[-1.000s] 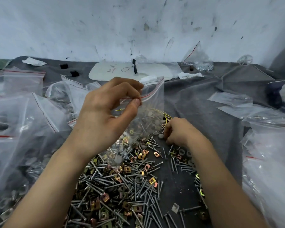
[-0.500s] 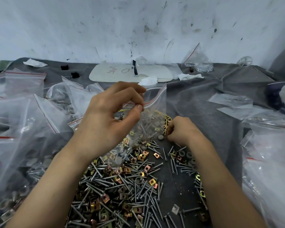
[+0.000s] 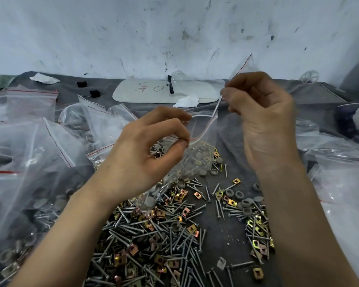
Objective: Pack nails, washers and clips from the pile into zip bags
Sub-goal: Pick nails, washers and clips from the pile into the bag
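Note:
My left hand [image 3: 145, 154] pinches the red-striped rim of a clear zip bag [image 3: 197, 154] that hangs over the pile and holds nails, washers and clips. Its mouth gapes toward the right. My right hand [image 3: 263, 121] is raised beside the bag's mouth and pinches a single grey nail [image 3: 218, 105], whose tip points down at the opening. Below both hands lies the pile [image 3: 160, 235] of grey nails, brass-coloured clips and grey washers on the dark cloth.
Filled and empty zip bags [image 3: 35, 154] crowd the left side, more clear bags [image 3: 344, 179] lie at the right. A white board [image 3: 153, 91] with writing rests at the back by the stained wall. Two small black blocks [image 3: 94, 93] sit back left.
My right hand has risen from the pile to the bag's mouth with a nail in its fingers. My left hand has kept its hold on the bag's rim, and the bag's mouth is now wider.

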A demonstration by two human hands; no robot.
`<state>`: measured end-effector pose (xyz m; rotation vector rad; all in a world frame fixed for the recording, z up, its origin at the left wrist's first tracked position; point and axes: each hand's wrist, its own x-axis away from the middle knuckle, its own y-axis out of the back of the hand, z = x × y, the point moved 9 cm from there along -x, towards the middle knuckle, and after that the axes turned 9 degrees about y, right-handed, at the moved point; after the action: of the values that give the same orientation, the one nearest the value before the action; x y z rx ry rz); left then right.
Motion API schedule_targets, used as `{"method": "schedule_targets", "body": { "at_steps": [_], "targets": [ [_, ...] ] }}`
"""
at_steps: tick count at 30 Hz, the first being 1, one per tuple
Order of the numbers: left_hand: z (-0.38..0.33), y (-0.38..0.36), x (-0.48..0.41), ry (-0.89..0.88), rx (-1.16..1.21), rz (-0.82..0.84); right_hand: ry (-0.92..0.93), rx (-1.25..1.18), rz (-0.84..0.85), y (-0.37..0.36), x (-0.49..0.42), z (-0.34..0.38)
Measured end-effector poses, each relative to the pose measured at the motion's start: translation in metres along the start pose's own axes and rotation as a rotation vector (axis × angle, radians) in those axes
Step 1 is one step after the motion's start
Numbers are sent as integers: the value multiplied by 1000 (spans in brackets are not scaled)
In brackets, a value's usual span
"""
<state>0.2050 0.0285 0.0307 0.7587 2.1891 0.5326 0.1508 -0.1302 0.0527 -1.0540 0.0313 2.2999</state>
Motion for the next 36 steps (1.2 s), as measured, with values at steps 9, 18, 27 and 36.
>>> {"method": "schedule_targets", "body": {
  "at_steps": [9, 18, 27, 36],
  "targets": [
    [7, 10, -1, 28, 8, -96, -42, 251, 66, -1, 4, -8],
    [17, 24, -3, 57, 28, -195, -520, 919, 805, -13, 54, -107],
    [18, 24, -3, 64, 39, -184, -628, 1135, 1105, -28, 98, -148],
    [20, 24, -3, 69, 55, -176, -605, 1098, 1045, -30, 94, -149]
  ]
}}
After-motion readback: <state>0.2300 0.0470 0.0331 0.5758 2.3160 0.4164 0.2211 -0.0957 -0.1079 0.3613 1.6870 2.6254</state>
